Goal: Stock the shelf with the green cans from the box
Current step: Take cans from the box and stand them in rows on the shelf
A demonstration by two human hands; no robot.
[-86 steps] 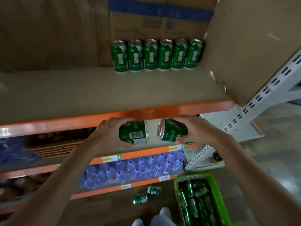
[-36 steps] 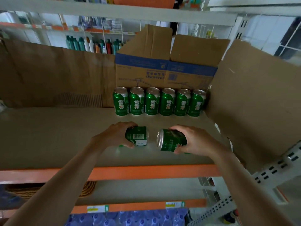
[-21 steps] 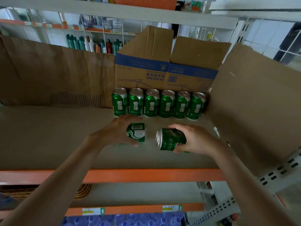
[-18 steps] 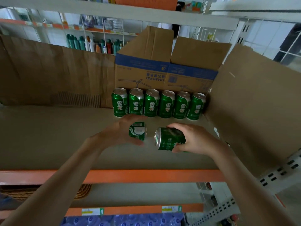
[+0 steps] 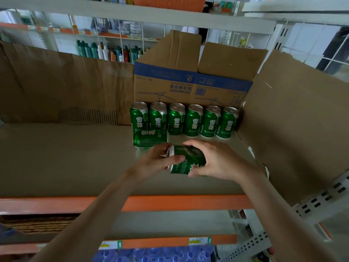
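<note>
Landmark: row of six cans [image 5: 184,120], upright, green metal with silver tops. Each has white Chinese characters on the label. They stand side by side at the back of the shelf [image 5: 66,157].

Left of the row: brown cardboard sheet [image 5: 56,82] along the shelf back, matte, with a ribbed patch low down. A broad stretch of flat beige shelf board shows in front of it.

Just in front of the row's two leftmost cans: lying can [image 5: 150,138], on its side, parallel to the row. Touching them or just apart: cannot tell.

Further in front of the row: left hand [image 5: 156,161], thumb curled across the held can [image 5: 187,160] just behind its silver rim, fingers round the far side. The can is on its side, top end pointing left. "REFRESHING" reads in white beside a white flower mark. Resting on the board or lifted: cannot tell. Right hand [image 5: 217,161] has its fingers clasped round the base end.

Behind the row: cardboard box [image 5: 188,91], blue band, print upside down, "DIAMOND" legible, flaps up.

Right of the row: plain cardboard panel [image 5: 292,120], its edge just beside the sixth can.

Well in front of the row: the shelf's orange edge [image 5: 170,202].
</note>
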